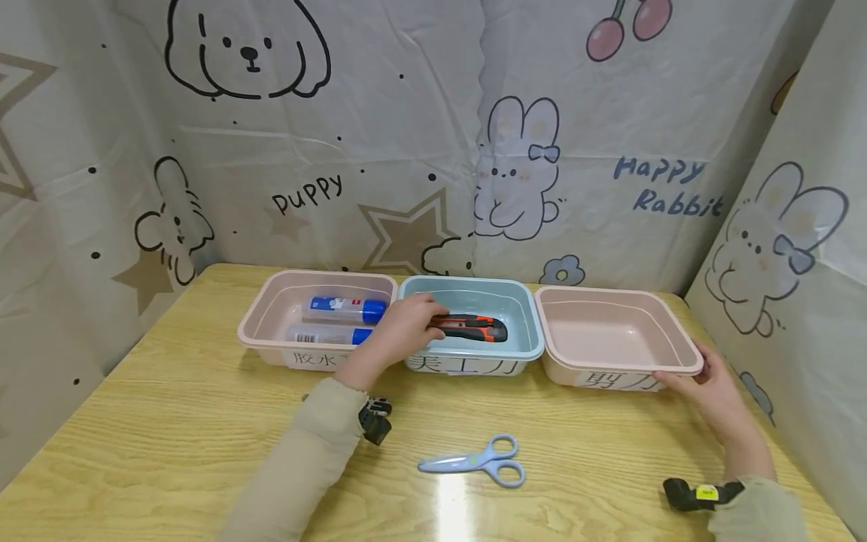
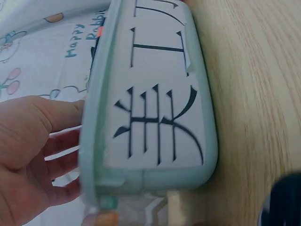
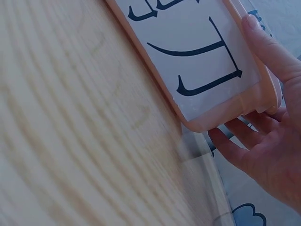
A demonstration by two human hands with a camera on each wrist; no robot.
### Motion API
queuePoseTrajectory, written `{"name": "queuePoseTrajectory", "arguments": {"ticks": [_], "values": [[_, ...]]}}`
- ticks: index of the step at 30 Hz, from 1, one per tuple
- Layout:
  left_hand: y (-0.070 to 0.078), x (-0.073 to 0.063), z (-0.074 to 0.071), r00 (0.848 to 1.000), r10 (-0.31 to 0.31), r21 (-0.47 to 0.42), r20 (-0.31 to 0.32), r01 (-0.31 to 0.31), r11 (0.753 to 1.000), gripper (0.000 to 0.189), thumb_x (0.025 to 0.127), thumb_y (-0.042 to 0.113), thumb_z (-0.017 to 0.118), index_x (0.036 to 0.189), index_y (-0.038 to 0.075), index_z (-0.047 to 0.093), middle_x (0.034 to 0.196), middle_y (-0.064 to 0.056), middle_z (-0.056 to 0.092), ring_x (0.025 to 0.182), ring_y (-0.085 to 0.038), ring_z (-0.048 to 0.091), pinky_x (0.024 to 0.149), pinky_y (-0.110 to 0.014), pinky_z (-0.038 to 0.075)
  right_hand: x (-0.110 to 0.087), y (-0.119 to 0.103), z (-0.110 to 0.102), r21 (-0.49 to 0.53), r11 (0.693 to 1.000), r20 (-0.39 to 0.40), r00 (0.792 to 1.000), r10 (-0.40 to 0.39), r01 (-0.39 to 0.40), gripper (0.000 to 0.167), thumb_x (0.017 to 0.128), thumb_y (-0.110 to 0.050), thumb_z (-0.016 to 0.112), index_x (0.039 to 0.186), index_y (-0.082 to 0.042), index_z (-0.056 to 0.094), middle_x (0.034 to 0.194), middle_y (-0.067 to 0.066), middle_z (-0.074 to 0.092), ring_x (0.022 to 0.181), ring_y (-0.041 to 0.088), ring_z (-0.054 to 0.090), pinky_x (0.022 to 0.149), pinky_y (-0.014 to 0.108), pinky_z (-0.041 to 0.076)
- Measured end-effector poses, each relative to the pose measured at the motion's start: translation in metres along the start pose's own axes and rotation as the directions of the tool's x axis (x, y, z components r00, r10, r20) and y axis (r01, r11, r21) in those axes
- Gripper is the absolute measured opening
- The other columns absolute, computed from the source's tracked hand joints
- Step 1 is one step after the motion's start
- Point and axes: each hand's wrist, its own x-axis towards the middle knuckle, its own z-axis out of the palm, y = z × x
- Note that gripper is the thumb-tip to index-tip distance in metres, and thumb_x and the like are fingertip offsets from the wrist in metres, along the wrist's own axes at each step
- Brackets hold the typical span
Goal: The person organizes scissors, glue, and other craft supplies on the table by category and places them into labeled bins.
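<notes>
My left hand (image 1: 400, 329) reaches over the front rim of the middle blue bin (image 1: 535, 331). Its thumb and fingers pinch the left end of a black-and-red utility knife (image 1: 474, 325) inside; a second one may lie against it. The left wrist view hides the fingertips behind the bin's labelled wall (image 2: 155, 94). At the right, my right hand (image 1: 711, 388) grips the front corner of a pink bin (image 1: 609, 342), thumb on the rim and fingers around the side, as the right wrist view of this hand (image 3: 268, 136) confirms. Blue scissors (image 1: 481, 461) lie on the table, apart from both hands.
A left pink bin (image 1: 254, 331) holds two blue-capped glue tubes (image 1: 345, 309). All three bins stand in a row along the back of the wooden table (image 1: 203, 421), with paper labels in front. A printed curtain (image 1: 379, 150) hangs behind and at the sides.
</notes>
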Motion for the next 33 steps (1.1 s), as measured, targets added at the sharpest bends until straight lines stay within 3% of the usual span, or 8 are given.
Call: {"name": "queuePoseTrajectory", "arguments": {"ticks": [2,7,13,17,25,28,33], "values": [[0.000,0.006,0.004,1.000,-0.010,-0.005,0.003,0.010,1.000,0.032,0.082,0.024,0.067,0.110,0.010,0.066,0.102,-0.005,0.062,0.092,-0.018,0.057,0.080,-0.033,0.049,0.000,0.000,0.000,0.005,1.000,0.001,1.000,-0.003,0.003,0.081,0.083,-0.003,0.064,0.143,0.003,0.011,0.113,-0.015,0.040,0.095,-0.011,0.042,0.075,0.002,0.038],[-0.001,0.015,0.015,0.999,-0.040,-0.040,0.030,0.041,0.998,0.030,0.081,0.022,0.068,0.108,0.008,0.067,0.101,-0.007,0.063,0.093,-0.020,0.058,0.082,-0.034,0.049,-0.001,-0.003,0.001,-0.039,0.999,-0.003,1.000,0.007,-0.007,0.082,0.084,-0.007,0.064,0.144,0.001,0.009,0.122,0.009,0.038,0.095,-0.012,0.041,0.075,0.002,0.037],[-0.001,0.018,0.022,0.992,-0.112,-0.122,0.060,0.118,0.985,0.026,0.086,0.018,0.063,0.110,0.008,0.065,0.103,-0.006,0.062,0.093,-0.019,0.058,0.082,-0.032,0.049,0.000,-0.003,0.003,-0.071,0.997,-0.006,1.000,0.014,-0.014,0.082,0.084,-0.009,0.064,0.144,0.001,0.010,0.122,0.007,0.038,0.095,-0.011,0.040,0.075,0.002,0.037],[0.000,0.012,0.016,0.990,-0.135,-0.170,0.027,0.138,0.976,0.025,0.088,0.016,0.060,0.111,0.008,0.064,0.104,-0.005,0.062,0.093,-0.018,0.058,0.081,-0.032,0.050,0.000,-0.005,0.003,-0.089,0.996,-0.002,1.000,0.027,-0.027,0.082,0.085,-0.012,0.064,0.144,0.000,0.009,0.126,0.016,0.033,0.095,-0.011,0.038,0.075,0.002,0.036],[-0.006,-0.030,-0.008,0.996,-0.084,-0.119,-0.035,0.080,0.990,0.023,0.085,0.021,0.064,0.107,0.014,0.065,0.099,0.000,0.061,0.092,-0.018,0.059,0.076,-0.032,0.050,-0.001,-0.005,0.004,-0.106,0.993,-0.003,0.999,0.052,-0.052,0.083,0.085,-0.016,0.064,0.145,-0.002,0.007,0.131,0.022,0.028,0.098,-0.008,0.037,0.075,0.002,0.035],[-0.011,-0.050,-0.012,0.996,-0.085,-0.147,-0.040,0.078,0.986,0.024,0.083,0.020,0.067,0.106,0.012,0.066,0.097,0.000,0.061,0.089,-0.016,0.058,0.075,-0.030,0.050,-0.001,-0.004,0.004,-0.091,0.995,-0.004,0.999,0.038,-0.038,0.083,0.085,-0.014,0.064,0.144,-0.001,0.008,0.129,0.022,0.028,0.097,-0.009,0.038,0.075,0.002,0.035],[-0.022,-0.088,-0.012,0.996,-0.065,-0.149,-0.057,0.056,0.987,0.025,0.081,0.020,0.069,0.104,0.013,0.066,0.098,0.001,0.063,0.088,-0.015,0.059,0.078,-0.031,0.050,-0.002,-0.003,0.003,-0.048,0.998,-0.005,1.000,0.027,-0.027,0.082,0.084,-0.011,0.064,0.144,-0.001,0.010,0.124,0.011,0.037,0.096,-0.010,0.039,0.075,0.002,0.036]]}}
